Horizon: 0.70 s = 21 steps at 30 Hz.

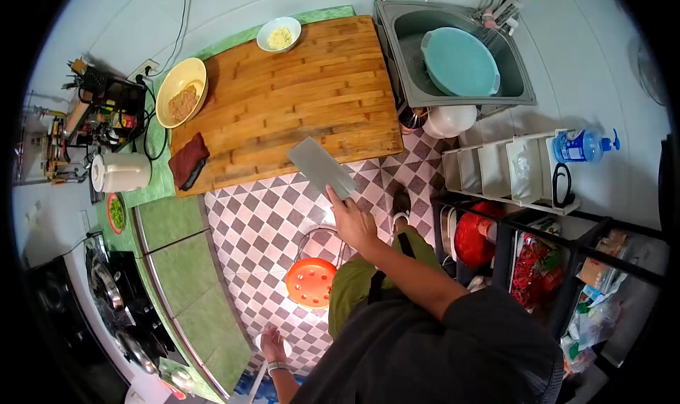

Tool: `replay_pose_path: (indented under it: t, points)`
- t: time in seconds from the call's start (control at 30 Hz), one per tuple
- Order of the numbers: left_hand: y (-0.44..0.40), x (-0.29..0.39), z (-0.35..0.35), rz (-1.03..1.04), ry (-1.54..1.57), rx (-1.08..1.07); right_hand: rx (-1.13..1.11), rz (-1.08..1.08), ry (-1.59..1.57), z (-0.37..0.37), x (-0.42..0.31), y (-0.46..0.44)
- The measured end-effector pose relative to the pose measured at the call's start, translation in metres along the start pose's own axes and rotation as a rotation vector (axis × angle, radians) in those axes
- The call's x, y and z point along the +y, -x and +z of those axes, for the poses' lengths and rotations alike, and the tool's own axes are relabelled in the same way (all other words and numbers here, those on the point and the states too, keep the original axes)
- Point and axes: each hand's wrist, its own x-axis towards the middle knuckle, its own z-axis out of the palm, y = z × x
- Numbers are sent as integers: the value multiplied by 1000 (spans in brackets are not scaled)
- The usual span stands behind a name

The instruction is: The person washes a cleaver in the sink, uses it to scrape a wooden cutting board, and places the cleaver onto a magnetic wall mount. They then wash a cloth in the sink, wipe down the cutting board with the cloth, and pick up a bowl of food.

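A cleaver with a broad grey blade [320,166] is in my right hand [354,223], its blade reaching over the front edge of the wooden board [297,92]. Low in the view, my left hand [272,344] is beside a small white round thing [286,348]; its fingers are partly hidden, and whether it grips anything is unclear. On the board's far edge stands a white bowl [279,35] of chopped pale pieces. A yellow bowl [182,92] with minced meat sits at the board's left. Near its left front corner lies a dark red cloth [189,161].
A sink [425,88] holding a turquoise basin [462,61] is at the back right. An orange stool [310,282] stands on the checked floor. Shelves [574,244] line the right side. At left are a cream kettle [122,172] and a stove [134,298].
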Motion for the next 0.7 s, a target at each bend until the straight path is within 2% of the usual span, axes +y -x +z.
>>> replay_pose_path:
  t: [0.07, 0.2, 0.23, 0.33, 0.43, 0.57, 0.63, 0.67, 0.7]
  points:
    - [-4, 5, -6, -6, -20, -9, -7, 7, 42, 4, 3, 8]
    - [-6, -1, -6, -67, -62, -4, 176, -4, 128, 26, 22, 9]
    - [9, 10, 16, -95, -19, 94, 179, 3, 121, 28, 25, 8]
    - [3, 6, 12, -99, -71, 55, 228, -24, 86, 25, 36, 10]
    - [-4, 8, 5, -71, -37, 9, 276, 70, 57, 8, 43, 2]
    - [-20, 13, 11, -79, 68, 39, 419, 37, 174, -50, 97, -20]
    - [-31, 9, 15, -12, 113, -36, 434, 66, 321, -122, 116, -31]
    - [-33, 10, 20, 3, 165, -57, 493, 30, 528, -149, 148, -48]
    - [-43, 11, 22, -15, 207, -109, 502, 16, 439, -190, 161, -55]
